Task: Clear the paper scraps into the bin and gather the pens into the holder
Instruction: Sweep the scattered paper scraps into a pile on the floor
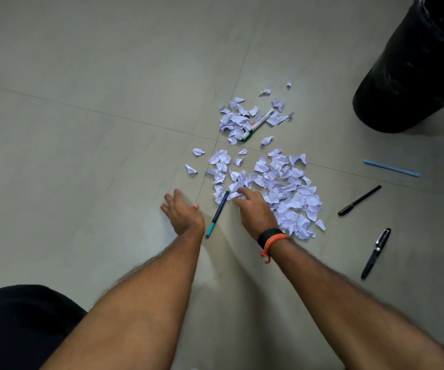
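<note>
Soft, dim light; perhaps edge-blurred.

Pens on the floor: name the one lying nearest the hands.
The dark pen with the teal end, lying between the left hand and right hand; the marker, blue pen and two black pens lie farther off.

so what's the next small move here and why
Probably curl the right hand around the paper scraps under its fingers and lift that handful toward the bin. It rests on the pile's near edge, the bin stands beyond the pile, and the left hand is open, beside the teal-tipped pen.
</note>
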The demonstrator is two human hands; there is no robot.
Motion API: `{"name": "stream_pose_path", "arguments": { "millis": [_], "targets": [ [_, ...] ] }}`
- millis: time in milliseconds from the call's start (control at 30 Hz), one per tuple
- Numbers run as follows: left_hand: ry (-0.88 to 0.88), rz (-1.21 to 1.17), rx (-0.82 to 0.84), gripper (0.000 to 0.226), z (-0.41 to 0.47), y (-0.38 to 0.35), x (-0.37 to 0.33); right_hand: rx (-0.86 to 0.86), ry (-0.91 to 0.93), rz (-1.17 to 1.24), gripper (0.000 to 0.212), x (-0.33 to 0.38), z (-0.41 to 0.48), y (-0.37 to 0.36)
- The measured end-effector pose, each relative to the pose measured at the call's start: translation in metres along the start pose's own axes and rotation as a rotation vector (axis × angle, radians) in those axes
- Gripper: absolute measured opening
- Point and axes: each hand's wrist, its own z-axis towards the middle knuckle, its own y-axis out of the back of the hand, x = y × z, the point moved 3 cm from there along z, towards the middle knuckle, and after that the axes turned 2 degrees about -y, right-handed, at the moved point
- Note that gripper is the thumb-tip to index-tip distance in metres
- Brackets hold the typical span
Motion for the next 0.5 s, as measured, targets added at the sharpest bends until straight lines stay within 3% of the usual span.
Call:
{"name": "stream_pose_path", "arguments": {
  "millis": [100, 267, 333, 433, 500],
  "targets": [
    [-0.007, 0.141, 0.104, 0.067, 0.006, 0.002, -0.003, 0.035, 0.002, -0.056, 0.050, -0.009, 0.001, 0.000],
    [0.004, 0.183, 0.193, 0.093, 0.012, 0.018, -0.001, -0.120, -0.254, -0.032, 0.038, -0.031, 0.008, 0.014],
    [-0.004, 0.230, 0.244, 0.098, 0.016, 0.024, -0.002, -0.224, -0.274, 0.015, 0.029, -0.023, 0.013, 0.022],
    [0.011, 0.278, 0.309, 0.102, 0.020, 0.028, -0.008, -0.212, -0.026, 0.068, 0.028, 0.018, 0.029, 0.020],
    [0.035, 0.293, 0.320, 0.103, 0.019, 0.028, -0.013, -0.044, 0.181, -0.019, 0.029, 0.044, 0.041, 0.004]
  ]
}}
